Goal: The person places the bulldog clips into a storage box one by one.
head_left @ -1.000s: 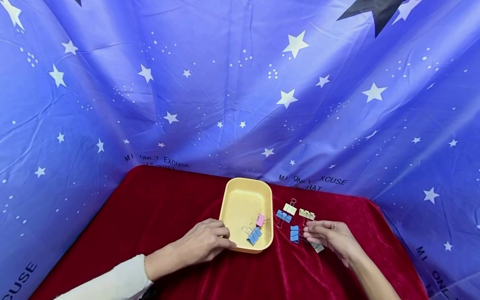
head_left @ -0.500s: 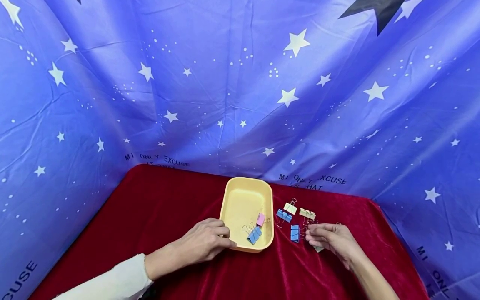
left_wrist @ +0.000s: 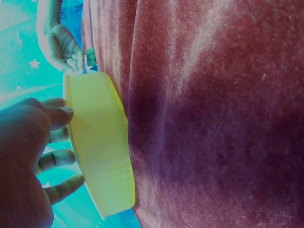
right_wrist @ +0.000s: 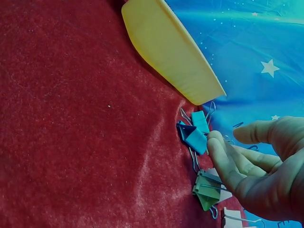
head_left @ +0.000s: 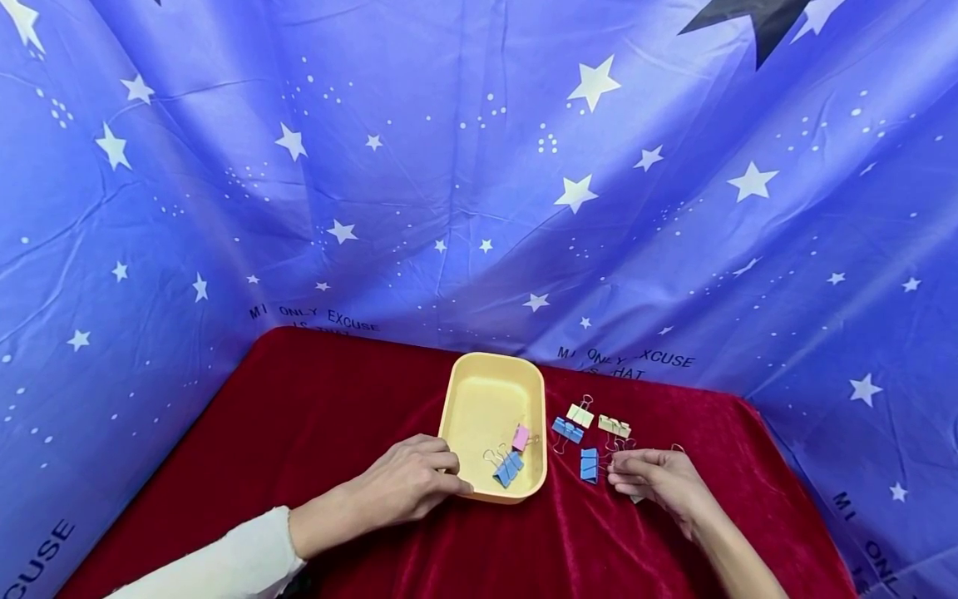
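A yellow tray (head_left: 458,399) stands on the red cloth, holding a pink binder clip (head_left: 520,438) and a blue binder clip (head_left: 507,469). My left hand (head_left: 415,474) grips its near left rim; in the left wrist view the thumb overlaps the outer wall (left_wrist: 97,142). To the tray's right, my right hand (head_left: 662,482) is low among loose binder clips, fingertips beside a blue clip (head_left: 589,466). The right wrist view shows a gap between its fingers (right_wrist: 221,154) and nothing clearly held. A pale clip (head_left: 637,499) is mostly hidden under that hand.
Behind the blue clip lie a cream binder clip (head_left: 580,415), another blue one (head_left: 567,429) and a tan one (head_left: 614,427). Red velvet cloth (head_left: 322,416) covers the table. A blue curtain with stars (head_left: 449,166) stands around its back and sides.
My right hand has shifted slightly, and the pale clip under it is more covered than before. The left hand and tray stay in place.
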Action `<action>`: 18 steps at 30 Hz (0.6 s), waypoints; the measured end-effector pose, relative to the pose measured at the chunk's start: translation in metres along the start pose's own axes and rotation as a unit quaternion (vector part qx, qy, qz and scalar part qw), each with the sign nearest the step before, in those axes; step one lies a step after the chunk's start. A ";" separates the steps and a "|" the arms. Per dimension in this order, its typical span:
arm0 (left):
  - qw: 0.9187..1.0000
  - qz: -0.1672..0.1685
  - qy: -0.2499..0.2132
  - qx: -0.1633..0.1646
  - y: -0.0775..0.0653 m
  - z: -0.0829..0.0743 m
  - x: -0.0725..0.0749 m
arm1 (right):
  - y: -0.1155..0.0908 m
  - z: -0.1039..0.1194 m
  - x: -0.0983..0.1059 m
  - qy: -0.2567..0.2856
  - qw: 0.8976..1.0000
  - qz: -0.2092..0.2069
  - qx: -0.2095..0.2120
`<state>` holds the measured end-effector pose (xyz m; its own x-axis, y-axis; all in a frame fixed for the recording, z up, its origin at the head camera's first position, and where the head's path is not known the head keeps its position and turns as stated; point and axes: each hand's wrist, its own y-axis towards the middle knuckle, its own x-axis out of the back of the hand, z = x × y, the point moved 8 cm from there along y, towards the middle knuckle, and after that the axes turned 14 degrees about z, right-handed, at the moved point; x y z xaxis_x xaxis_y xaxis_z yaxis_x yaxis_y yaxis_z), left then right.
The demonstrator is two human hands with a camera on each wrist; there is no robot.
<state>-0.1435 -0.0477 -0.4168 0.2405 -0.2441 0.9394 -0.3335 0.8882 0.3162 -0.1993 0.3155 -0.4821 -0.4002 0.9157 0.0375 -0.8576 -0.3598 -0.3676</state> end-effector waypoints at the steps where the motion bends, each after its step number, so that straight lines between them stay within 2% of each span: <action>1: 1.000 0.000 0.000 0.000 0.000 0.000 0.000 | 0.001 0.000 -0.001 -0.001 1.000 -0.001 -0.001; 8: 1.000 -0.003 0.000 -0.001 0.000 0.000 0.001 | 0.008 0.002 -0.003 -0.009 1.000 -0.021 -0.009; 18: 1.000 -0.001 -0.008 0.006 -0.001 0.001 -0.001 | 0.013 0.004 -0.008 -0.017 0.999 -0.027 -0.008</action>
<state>-0.1443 -0.0484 -0.4184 0.2269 -0.2510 0.9410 -0.3435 0.8835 0.3185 -0.2087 0.3029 -0.4840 -0.3639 0.9271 0.0901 -0.8736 -0.3061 -0.3783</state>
